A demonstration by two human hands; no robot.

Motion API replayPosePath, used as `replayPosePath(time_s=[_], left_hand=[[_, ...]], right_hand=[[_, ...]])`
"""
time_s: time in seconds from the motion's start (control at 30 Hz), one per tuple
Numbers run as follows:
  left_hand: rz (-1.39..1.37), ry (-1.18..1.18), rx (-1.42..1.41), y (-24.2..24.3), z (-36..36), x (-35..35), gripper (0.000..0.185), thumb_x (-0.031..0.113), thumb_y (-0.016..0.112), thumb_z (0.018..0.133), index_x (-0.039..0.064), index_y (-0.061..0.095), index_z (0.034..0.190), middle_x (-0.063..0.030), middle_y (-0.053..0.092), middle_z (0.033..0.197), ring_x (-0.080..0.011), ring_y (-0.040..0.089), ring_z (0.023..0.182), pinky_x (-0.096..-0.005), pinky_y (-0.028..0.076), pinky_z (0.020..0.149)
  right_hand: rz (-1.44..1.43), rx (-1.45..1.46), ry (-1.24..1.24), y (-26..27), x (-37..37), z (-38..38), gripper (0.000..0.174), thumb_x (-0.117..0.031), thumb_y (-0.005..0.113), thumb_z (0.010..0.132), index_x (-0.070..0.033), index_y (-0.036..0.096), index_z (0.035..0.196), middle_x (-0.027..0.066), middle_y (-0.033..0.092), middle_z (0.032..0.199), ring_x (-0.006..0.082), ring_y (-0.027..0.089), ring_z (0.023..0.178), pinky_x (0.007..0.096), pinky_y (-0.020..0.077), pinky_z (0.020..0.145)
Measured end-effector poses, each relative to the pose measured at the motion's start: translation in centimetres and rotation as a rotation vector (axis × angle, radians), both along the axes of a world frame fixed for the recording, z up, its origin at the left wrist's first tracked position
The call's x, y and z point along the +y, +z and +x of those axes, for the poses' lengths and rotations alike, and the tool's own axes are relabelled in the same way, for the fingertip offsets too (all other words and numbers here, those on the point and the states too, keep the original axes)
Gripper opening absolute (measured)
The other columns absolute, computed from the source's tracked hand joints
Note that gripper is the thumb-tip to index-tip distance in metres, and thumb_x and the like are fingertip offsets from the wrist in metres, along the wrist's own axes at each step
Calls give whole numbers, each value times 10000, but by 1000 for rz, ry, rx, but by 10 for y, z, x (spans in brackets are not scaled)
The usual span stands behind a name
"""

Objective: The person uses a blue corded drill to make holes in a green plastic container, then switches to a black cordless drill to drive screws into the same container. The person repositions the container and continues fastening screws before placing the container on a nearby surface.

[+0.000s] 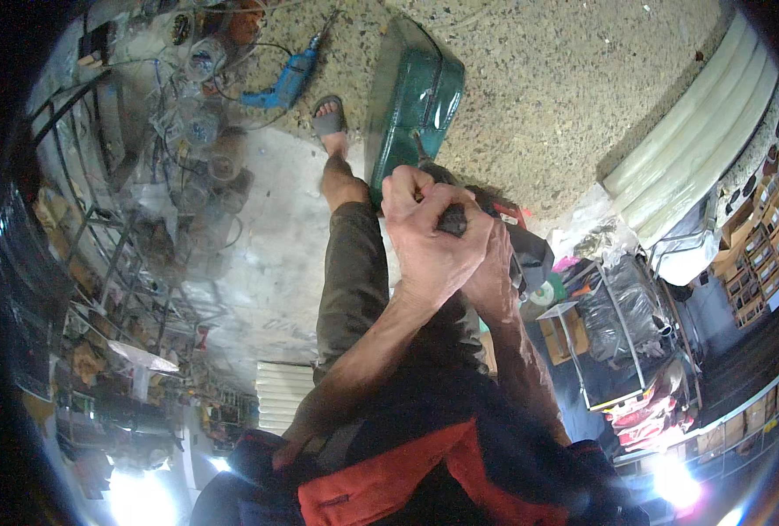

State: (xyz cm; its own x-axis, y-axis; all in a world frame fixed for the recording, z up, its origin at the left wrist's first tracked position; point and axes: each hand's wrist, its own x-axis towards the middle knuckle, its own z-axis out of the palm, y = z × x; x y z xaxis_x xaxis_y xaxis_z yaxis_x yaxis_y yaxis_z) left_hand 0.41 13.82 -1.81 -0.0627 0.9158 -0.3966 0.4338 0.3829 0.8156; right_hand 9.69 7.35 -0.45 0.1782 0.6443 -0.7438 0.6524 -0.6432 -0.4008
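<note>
Both my hands close together around a dark handheld tool (452, 220) in front of my knees. My left hand (425, 230) lies on top and covers much of it. My right hand (496, 260) is behind, partly hidden by the left. A thin shaft (419, 146) sticks out of the tool's far end, towards the side of a glossy green box-like container (422, 85). Whether its tip touches the green surface I cannot tell. The container rests on the speckled floor beyond my hands, beside my sandalled foot (329, 118).
A blue corded power drill (287, 79) lies on the floor at the upper left, near clear plastic containers (202, 125). Pale corrugated sheets (698, 131) are at the right. Metal frames (97, 256) line the left; a rack of small boxes (767, 243) stands far right.
</note>
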Motion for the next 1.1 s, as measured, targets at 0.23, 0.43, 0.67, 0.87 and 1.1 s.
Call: replayPosePath(time_s=[0.23,0.43,0.67,0.87,1.1], left_hand=[[13,24,-25,-6,0,7,80,43,728,628,54,672,685,-94,481,788,-286,506,787,-397,431,699],[11,13,-22,-12,1,7,84,47,724,622,50,668,684,-95,493,789,-291,520,796,-405,443,709],[33,-13,9,-16,6,11,76,45,715,638,32,659,688,-105,523,802,-300,534,807,-406,452,722],[44,-8,2,-18,11,11,76,41,714,655,24,659,705,-116,537,814,-299,542,817,-406,453,731],[50,-62,-2,-15,9,15,80,29,726,671,20,669,726,-107,539,826,-281,560,799,-383,461,739]], right_hand=[[-187,3,25,-12,-6,1,541,-294,697,857,-19,541,1296,270,626,1099,481,595,1036,579,475,859],[-20,-67,36,-11,-11,-2,538,-271,679,868,-27,526,1323,266,615,1108,465,576,1063,568,463,897],[-55,-50,-22,-4,9,1,493,-245,679,866,-24,542,1284,244,613,1118,448,562,1093,549,452,939],[-89,-62,2,-5,14,4,468,-235,704,847,-21,567,1240,238,641,1109,453,582,1083,563,470,926],[-219,-51,35,-18,15,5,503,-207,689,865,-28,518,1302,263,671,1058,490,640,1009,586,511,852]])
